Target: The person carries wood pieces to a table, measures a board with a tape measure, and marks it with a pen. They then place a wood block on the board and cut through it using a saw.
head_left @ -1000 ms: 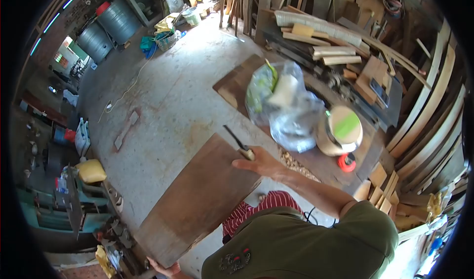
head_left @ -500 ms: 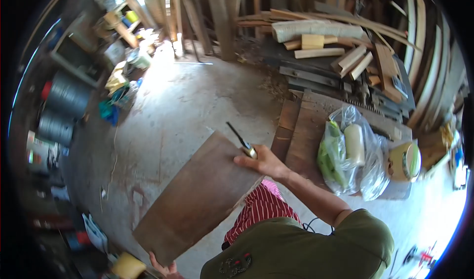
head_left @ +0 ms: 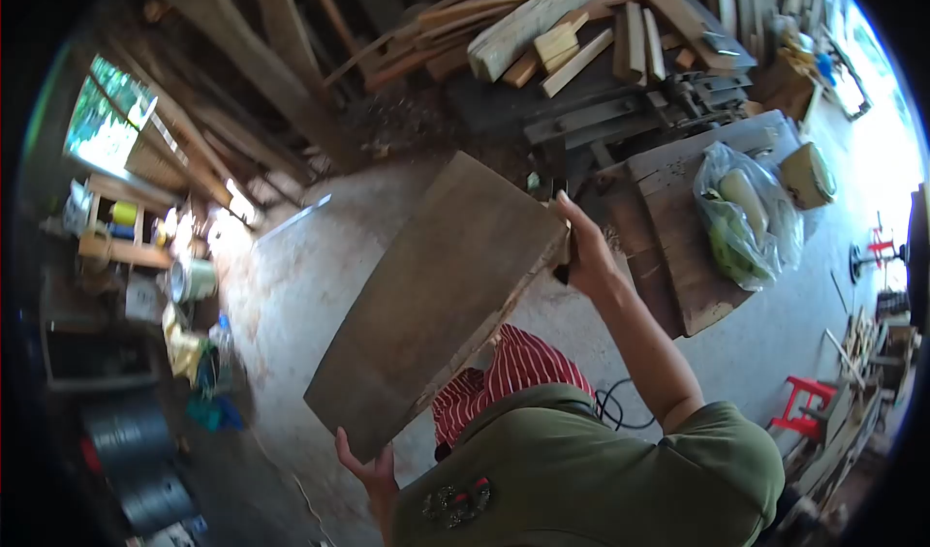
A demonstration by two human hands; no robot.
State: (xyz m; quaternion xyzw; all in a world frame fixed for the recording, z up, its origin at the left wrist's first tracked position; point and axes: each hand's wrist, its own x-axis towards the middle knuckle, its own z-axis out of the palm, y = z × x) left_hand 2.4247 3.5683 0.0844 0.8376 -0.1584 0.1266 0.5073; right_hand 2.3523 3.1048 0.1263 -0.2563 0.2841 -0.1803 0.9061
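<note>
A wide brown wooden board (head_left: 436, 290) is held slanting in front of my body, with one rough, bark-like long edge towards me. My right hand (head_left: 589, 251) grips its upper right corner, thumb along the edge. A small dark tool (head_left: 561, 273) shows in part behind that hand; the rest of it is hidden. At the lower left corner, my left hand (head_left: 371, 469) clasps the board with the thumb and fingers on either side.
To the right, a wooden bench (head_left: 678, 227) bears a plastic bag (head_left: 756, 222) and a tub (head_left: 807, 176). Wood offcuts (head_left: 557, 43) lie piled on a machine beyond. Metal drums (head_left: 131, 436) stand at left, a red stool (head_left: 804, 402) at lower right.
My view has swung to the left. The board has come up with both hands, and the dark tool in my right hand is now mostly hidden behind it.
</note>
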